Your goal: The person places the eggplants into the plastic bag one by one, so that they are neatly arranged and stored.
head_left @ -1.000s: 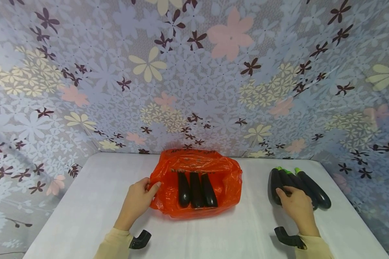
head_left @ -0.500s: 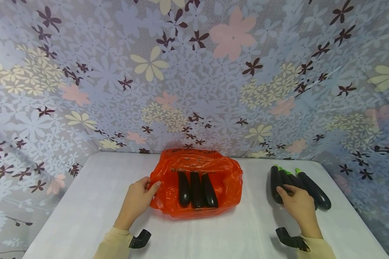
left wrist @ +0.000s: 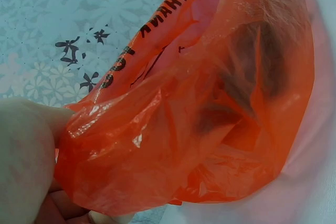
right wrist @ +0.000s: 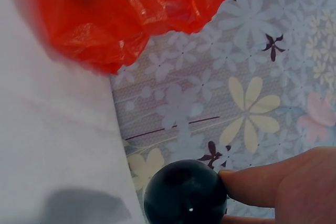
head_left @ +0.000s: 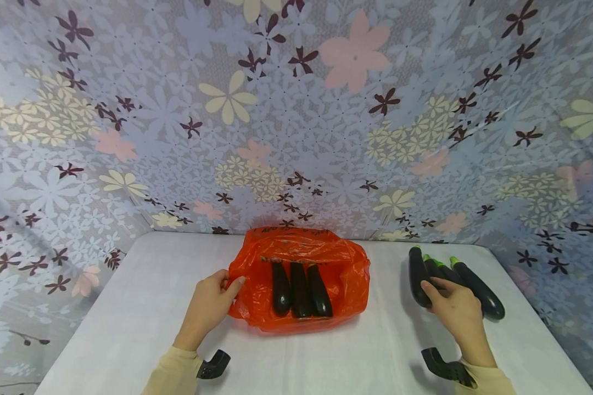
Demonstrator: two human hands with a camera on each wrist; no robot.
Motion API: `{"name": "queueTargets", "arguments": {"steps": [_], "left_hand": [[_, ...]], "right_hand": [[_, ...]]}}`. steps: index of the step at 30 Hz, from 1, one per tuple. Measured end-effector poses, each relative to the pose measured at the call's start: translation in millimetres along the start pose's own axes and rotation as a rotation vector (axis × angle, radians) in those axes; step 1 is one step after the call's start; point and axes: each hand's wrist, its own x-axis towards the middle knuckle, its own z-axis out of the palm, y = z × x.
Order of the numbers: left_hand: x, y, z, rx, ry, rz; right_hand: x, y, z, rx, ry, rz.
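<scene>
A red plastic bag (head_left: 351,277) lies at mid-table, its mouth facing me, with three dark eggplants (head_left: 300,291) side by side inside. My left hand (head_left: 210,302) pinches the bag's left edge between thumb and fingers; the left wrist view shows the film (left wrist: 152,150) stretched from that grip. On the right, my right hand (head_left: 457,315) holds a glossy eggplant (head_left: 417,274) near its lower end, stem pointing away. The right wrist view shows its rounded end (right wrist: 184,195) against the thumb, with a shadow on the table below. Other eggplants (head_left: 480,288) lie just right, partly hidden by that hand.
The white tabletop (head_left: 341,356) runs up to a wall of flowered fabric (head_left: 296,137). Black curved pieces, one at the left wrist (head_left: 214,365) and one at the right wrist (head_left: 442,366), stick out from the sleeves.
The right hand has drawn the eggplant slightly up and leftward, apart from the others. The left hand and the bag have stayed put.
</scene>
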Motion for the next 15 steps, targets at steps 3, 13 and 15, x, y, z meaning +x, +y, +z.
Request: {"name": "queueTargets", "arguments": {"steps": [3,13,15], "left_hand": [[0.2,0.7,-0.5,0.001,0.002,0.006],[-0.4,0.2,-1.2,0.008,0.013,0.033],[-0.1,-0.3,-1.1,0.011,0.018,0.038]], "right_hand": [[-2,-3,-2,0.007,-0.003,0.002],[-15,-21,-9,0.012,-0.008,-0.044],[-18,-25,-9,0.017,0.004,-0.052]]}}
